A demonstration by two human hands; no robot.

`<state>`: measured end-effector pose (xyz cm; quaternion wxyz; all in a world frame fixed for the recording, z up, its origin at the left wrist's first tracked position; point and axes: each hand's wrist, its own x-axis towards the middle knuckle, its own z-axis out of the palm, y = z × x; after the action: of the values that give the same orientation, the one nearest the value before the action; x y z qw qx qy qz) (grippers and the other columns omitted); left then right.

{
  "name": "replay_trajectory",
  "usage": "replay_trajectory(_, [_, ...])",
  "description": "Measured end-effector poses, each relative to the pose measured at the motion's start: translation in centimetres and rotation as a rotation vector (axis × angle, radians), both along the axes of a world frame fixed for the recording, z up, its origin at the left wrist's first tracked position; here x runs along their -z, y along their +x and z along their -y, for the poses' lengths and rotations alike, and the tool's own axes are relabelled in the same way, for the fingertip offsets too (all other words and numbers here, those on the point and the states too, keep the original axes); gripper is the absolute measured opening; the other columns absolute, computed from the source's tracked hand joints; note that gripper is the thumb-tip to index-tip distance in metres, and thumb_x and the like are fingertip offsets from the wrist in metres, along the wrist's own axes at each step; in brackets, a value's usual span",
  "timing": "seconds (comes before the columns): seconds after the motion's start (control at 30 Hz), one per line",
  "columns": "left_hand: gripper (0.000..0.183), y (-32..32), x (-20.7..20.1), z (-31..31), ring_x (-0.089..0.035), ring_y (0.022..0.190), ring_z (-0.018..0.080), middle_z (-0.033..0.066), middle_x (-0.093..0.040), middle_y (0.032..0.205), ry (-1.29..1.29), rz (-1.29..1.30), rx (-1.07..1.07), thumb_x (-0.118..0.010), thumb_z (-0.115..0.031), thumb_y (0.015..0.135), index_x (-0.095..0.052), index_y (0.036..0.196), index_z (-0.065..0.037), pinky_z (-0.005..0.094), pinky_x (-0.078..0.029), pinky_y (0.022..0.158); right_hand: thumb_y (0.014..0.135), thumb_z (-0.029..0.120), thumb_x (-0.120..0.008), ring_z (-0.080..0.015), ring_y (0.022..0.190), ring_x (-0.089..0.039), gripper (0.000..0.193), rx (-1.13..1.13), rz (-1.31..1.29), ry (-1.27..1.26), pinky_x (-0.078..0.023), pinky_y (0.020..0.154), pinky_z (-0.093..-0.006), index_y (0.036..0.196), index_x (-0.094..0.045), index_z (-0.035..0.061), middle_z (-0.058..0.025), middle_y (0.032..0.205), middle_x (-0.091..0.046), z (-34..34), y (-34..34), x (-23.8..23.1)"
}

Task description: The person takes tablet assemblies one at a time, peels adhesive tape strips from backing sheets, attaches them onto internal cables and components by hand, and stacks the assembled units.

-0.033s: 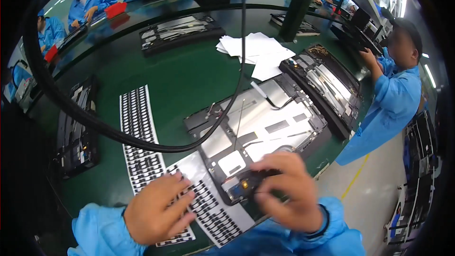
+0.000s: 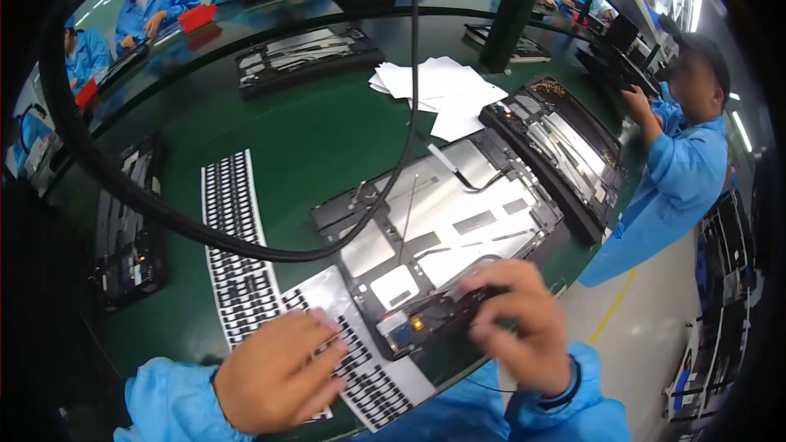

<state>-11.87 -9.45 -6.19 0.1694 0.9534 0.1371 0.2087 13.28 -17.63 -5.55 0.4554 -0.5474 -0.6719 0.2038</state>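
An opened flat electronic device, dark-framed with silvery plates (image 2: 442, 205), lies tilted in front of me. My right hand (image 2: 528, 319) hovers at its near edge, slightly blurred, with thumb and forefinger curled but apart. By those fingertips is a dark strip of parts along the edge, with a small orange-gold piece (image 2: 417, 323) at its left end. My left hand (image 2: 282, 368) lies with fingers stretched out over two white sheets carrying rows of small black pieces, a long one (image 2: 233, 221) and a shorter one (image 2: 368, 368). A white-ended black cable (image 2: 446, 160) lies across the device.
A thick black cable (image 2: 205, 237) loops across the foreground. Another opened device (image 2: 561, 147) stands close on the right, with others at the left (image 2: 131, 229) and back (image 2: 307, 57). White papers (image 2: 442, 90) lie behind. A person in blue (image 2: 688, 155) stands at right.
My right hand has shifted right and a little up, away from the strip at the device's near edge. My left hand has moved slightly right over the sheets. The view has shifted slightly.
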Motion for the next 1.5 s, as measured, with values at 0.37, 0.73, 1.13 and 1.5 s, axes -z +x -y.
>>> replay_trajectory(0.37, [0.025,8.3,0.7,-0.3,-0.058,0.088,0.0306,0.0185,-0.057,0.099,0.316,0.048,0.307,-0.054,-0.003,0.069,-0.061,0.09,0.008,0.0338,-0.052,0.073,0.065,0.0,-0.058,-0.029,0.106,-0.045,0.006,0.048,-0.007,-0.118,-0.03,0.092,-0.0381,0.068,-0.057,0.005,-0.0077,0.105,-0.057,-0.5,3.5,0.7])
replay_trajectory(0.73, [0.024,9.3,0.6,0.2,-0.057,0.092,0.0305,0.018,-0.057,0.101,0.307,0.074,0.271,-0.054,-0.002,0.07,-0.062,0.09,0.008,0.0332,-0.051,0.071,0.066,0.001,-0.06,-0.0289,0.102,-0.047,0.006,0.104,0.07,-0.089,-0.032,0.089,-0.0375,0.069,-0.056,0.0042,-0.008,0.101,-0.058,-0.7,3.2,1.1])
replay_trajectory(1.13, [0.025,10.6,1.2,0.2,-0.057,0.095,0.0271,0.0147,-0.057,0.105,0.237,0.056,0.224,-0.055,-0.002,0.07,-0.062,0.092,0.006,0.0305,-0.051,0.072,0.056,0.0,-0.068,-0.0265,0.089,-0.055,0.017,0.138,0.014,-0.031,-0.041,0.08,-0.0347,0.072,-0.063,0.0025,-0.0109,0.095,-0.06,-0.2,4.5,0.7])
replay_trajectory(1.5, [0.023,10.7,1.6,0.4,-0.057,0.093,0.027,0.015,-0.057,0.104,0.244,0.086,0.204,-0.053,-0.002,0.071,-0.062,0.091,0.006,0.0302,-0.051,0.072,0.051,0.0,-0.065,-0.0268,0.083,-0.051,0.019,0.102,0.333,0.164,-0.041,0.072,-0.0351,0.069,-0.062,0.0026,-0.0089,0.086,-0.058,-0.6,3.8,1.2])
